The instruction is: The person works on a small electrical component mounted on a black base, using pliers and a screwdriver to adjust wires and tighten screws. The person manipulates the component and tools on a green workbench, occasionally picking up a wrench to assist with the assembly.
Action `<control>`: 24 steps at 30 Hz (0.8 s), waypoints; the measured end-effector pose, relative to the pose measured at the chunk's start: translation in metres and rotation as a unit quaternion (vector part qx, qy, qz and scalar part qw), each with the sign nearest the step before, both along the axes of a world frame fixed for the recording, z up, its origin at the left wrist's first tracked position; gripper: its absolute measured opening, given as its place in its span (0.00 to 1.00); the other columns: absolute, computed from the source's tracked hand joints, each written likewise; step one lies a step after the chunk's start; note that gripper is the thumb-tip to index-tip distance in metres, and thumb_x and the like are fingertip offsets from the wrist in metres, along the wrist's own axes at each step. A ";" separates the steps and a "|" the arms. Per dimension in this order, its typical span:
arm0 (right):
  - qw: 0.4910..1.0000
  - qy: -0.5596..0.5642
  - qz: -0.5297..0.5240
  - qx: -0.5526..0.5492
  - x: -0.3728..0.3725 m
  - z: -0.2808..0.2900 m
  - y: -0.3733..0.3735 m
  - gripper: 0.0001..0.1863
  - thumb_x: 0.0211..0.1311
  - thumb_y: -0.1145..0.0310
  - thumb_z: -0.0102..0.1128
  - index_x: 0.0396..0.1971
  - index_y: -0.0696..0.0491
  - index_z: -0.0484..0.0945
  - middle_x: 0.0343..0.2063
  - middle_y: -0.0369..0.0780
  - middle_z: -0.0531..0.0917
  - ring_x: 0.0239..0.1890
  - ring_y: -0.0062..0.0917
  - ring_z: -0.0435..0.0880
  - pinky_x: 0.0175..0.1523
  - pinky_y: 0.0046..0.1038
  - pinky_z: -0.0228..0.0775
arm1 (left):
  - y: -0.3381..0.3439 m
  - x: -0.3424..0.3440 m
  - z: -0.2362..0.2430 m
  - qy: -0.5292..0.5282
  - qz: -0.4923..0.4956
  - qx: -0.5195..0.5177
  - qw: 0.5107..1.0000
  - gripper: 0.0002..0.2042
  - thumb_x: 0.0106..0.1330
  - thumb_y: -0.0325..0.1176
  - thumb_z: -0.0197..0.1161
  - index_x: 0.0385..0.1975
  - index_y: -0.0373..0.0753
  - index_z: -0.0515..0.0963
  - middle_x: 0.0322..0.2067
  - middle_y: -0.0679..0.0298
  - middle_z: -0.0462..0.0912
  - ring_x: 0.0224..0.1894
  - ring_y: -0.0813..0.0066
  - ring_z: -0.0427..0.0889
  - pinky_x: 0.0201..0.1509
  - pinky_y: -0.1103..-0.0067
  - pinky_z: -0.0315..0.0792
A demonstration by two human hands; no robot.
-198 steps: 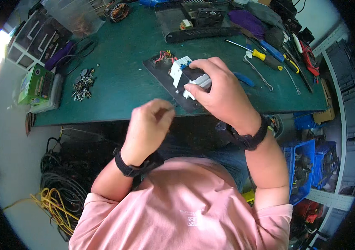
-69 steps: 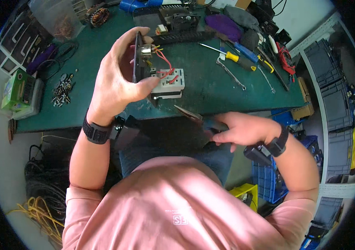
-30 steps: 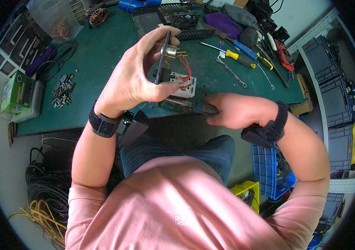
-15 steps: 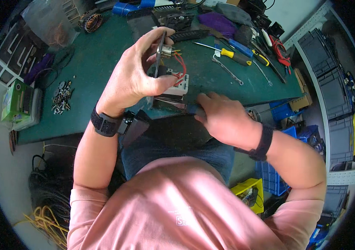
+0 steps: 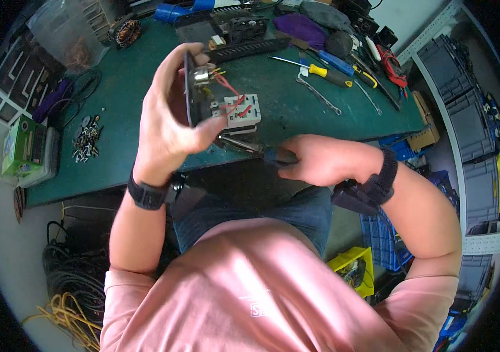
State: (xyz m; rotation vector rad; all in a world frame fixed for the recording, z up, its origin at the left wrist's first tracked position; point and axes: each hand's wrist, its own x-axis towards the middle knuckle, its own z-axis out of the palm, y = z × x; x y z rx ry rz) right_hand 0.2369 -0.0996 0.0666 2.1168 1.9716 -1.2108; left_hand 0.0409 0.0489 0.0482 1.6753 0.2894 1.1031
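My left hand (image 5: 165, 126) holds a thin dark panel (image 5: 189, 88) upright on its edge above the green workbench (image 5: 121, 146). A white switch block (image 5: 239, 112) with red and yellow wires sits on the panel's right face. My right hand (image 5: 320, 159) grips a dark-handled tool (image 5: 262, 151). Its metal tip points left and sits just under the white block, close to my left fingers.
A yellow-handled screwdriver (image 5: 320, 69), a wrench (image 5: 319, 95), a blue-handled tool and red cables lie at the bench's back right. Loose screws (image 5: 86, 136) and a green box (image 5: 20, 146) sit at the left. Blue crates stand at the right, coiled cables on the floor at the left.
My left hand lifted the panel off the bench and turned it upright. My right hand brought the tool up from my lap, and its tip now sits under the white block.
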 end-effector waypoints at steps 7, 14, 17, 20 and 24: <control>0.999 -0.025 -0.007 -0.035 -0.006 0.007 -0.003 0.19 0.61 0.60 0.60 0.39 0.64 0.80 0.36 0.58 0.83 0.41 0.53 0.83 0.47 0.45 0.74 | -0.022 -0.013 -0.009 -0.037 0.100 -0.036 0.994 0.47 0.42 0.38 0.79 0.63 0.30 0.61 0.49 0.61 0.72 0.51 0.73 0.74 0.59 0.76 0.71; 0.994 -0.102 -0.032 0.007 -0.023 0.019 -0.002 0.16 0.62 0.62 0.59 0.42 0.60 0.77 0.37 0.56 0.82 0.43 0.52 0.81 0.47 0.45 0.73 | -0.027 -0.029 -0.029 -0.104 0.202 -0.087 0.970 0.36 0.52 0.28 0.71 0.63 0.32 0.63 0.51 0.60 0.71 0.50 0.72 0.75 0.57 0.75 0.72; 0.996 -0.076 -0.041 -0.006 -0.027 0.016 -0.001 0.15 0.62 0.64 0.59 0.41 0.60 0.77 0.37 0.56 0.82 0.43 0.52 0.81 0.48 0.45 0.73 | -0.038 -0.037 -0.033 -0.111 0.230 -0.089 0.963 0.36 0.55 0.32 0.71 0.63 0.32 0.61 0.53 0.59 0.70 0.53 0.69 0.73 0.59 0.74 0.70; 0.997 -0.073 -0.026 0.019 -0.028 0.009 0.000 0.14 0.62 0.64 0.59 0.40 0.59 0.76 0.37 0.55 0.82 0.44 0.52 0.81 0.49 0.45 0.73 | -0.038 -0.045 -0.043 -0.138 0.233 -0.114 0.956 0.37 0.55 0.35 0.72 0.63 0.32 0.61 0.53 0.59 0.69 0.54 0.69 0.72 0.62 0.73 0.67; 0.995 -0.086 -0.032 0.047 -0.030 0.004 -0.003 0.13 0.62 0.65 0.59 0.40 0.59 0.75 0.38 0.54 0.81 0.44 0.52 0.80 0.49 0.46 0.73 | -0.044 -0.043 -0.046 -0.130 0.267 -0.100 0.950 0.38 0.54 0.36 0.73 0.63 0.32 0.61 0.53 0.59 0.69 0.54 0.69 0.71 0.62 0.73 0.66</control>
